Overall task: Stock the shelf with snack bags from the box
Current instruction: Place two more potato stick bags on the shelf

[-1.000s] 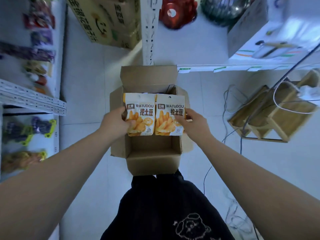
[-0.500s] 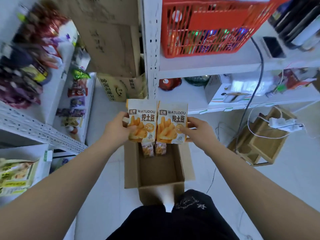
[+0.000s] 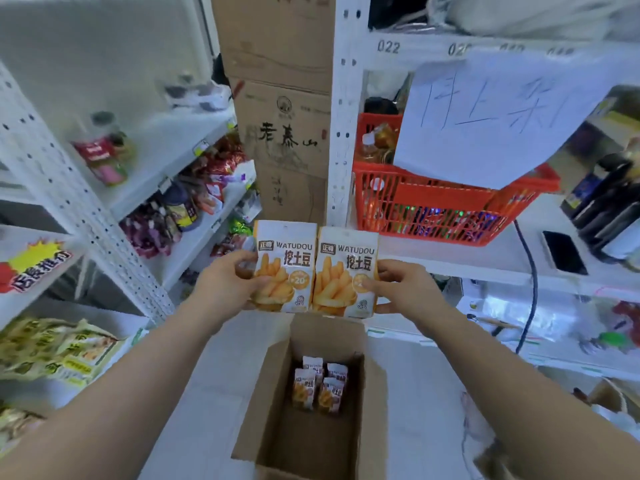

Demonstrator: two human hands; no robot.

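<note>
I hold two white and orange WATUDOU snack bags upright and side by side, above the box. My left hand (image 3: 227,284) grips the left snack bag (image 3: 285,261) by its left edge. My right hand (image 3: 403,289) grips the right snack bag (image 3: 348,268) by its right edge. Below them the open cardboard box (image 3: 277,393) stands on the floor, with several more of the same bags (image 3: 318,386) at its bottom. White shelves (image 3: 194,140) with mixed snacks rise at the left.
A stack of cardboard cartons (image 3: 284,133) stands straight ahead between the racks. On the right rack (image 3: 337,133) sit a red basket (image 3: 446,206), a paper sign (image 3: 498,112), dark bottles (image 3: 609,206) and a phone (image 3: 564,252). A black cable (image 3: 531,289) hangs down.
Both hands have lifted the two bags up out of the box and hold them higher. My view has tilted up from the floor toward the shelves.
</note>
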